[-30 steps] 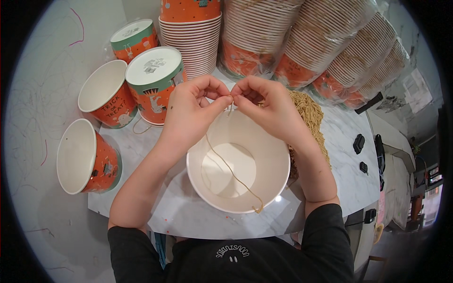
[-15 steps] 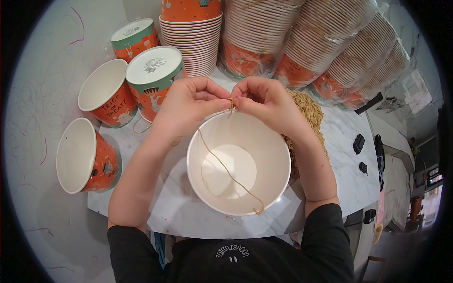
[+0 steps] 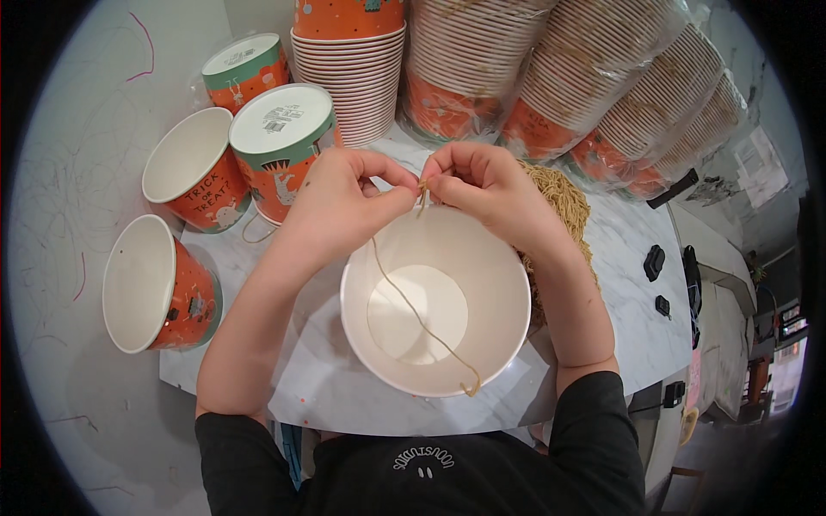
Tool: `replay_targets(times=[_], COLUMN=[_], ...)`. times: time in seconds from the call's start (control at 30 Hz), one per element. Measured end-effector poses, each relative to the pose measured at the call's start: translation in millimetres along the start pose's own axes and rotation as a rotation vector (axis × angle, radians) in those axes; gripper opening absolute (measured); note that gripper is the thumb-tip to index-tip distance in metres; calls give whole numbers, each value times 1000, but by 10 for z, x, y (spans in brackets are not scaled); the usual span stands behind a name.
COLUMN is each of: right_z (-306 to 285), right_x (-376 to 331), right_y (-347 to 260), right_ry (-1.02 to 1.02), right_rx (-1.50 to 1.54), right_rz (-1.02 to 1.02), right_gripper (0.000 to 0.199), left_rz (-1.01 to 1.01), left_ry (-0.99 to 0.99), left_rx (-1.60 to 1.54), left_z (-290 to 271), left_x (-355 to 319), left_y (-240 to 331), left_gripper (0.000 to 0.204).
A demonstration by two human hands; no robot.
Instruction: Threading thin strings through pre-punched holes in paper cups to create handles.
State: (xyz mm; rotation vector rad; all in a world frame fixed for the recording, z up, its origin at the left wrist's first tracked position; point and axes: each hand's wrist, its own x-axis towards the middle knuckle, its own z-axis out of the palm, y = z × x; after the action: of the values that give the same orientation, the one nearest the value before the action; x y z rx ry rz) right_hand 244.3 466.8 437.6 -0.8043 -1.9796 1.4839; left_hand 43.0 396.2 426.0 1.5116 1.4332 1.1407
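A white-lined paper bucket (image 3: 482,301) stands upright before me, its mouth facing up. Tan cord (image 3: 419,320) crosses its opening, with a knot at the near rim; the other stretch runs up beneath my left hand. At the far rim my left hand (image 3: 366,185) pinches the cord between thumb and fingertips. Right beside it, my right hand (image 3: 477,181) pinches the same bit of cord, and a short end hangs down between them. The fingertips hide how the cord meets the rim.
A heap of tan cord (image 3: 564,206) lies behind my right forearm. Orange and green buckets (image 3: 194,297) stand at the left. A tall stack of buckets (image 3: 348,77) and several plastic-wrapped stacks (image 3: 594,77) line the back. Two small black objects (image 3: 654,262) lie at the right.
My left fingers have drawn slightly away from the right ones and shifted a little. The hanging cord end shows more, and the cord across the bucket has moved slightly right.
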Motion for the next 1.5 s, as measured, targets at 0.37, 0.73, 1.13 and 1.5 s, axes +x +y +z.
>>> replay_targets(times=[0.37, 0.73, 1.13, 1.5], right_z=[66, 48, -30, 71], right_x=[-39, -71, -114, -123], right_y=[-18, -58, -116, -159], right_ry=[95, 43, 29, 114], right_rx=[-135, -372, -406, -332], right_rz=[-121, -102, -135, -309], right_gripper=[16, 12, 11, 15], left_rz=[-47, -70, -68, 38], left_ry=[-26, -21, -15, -87], left_rx=[-220, -202, -134, -397], left_z=[-4, -56, -143, -109], left_x=[19, 17, -5, -143], left_y=[3, 45, 87, 325], left_gripper=[23, 19, 10, 32])
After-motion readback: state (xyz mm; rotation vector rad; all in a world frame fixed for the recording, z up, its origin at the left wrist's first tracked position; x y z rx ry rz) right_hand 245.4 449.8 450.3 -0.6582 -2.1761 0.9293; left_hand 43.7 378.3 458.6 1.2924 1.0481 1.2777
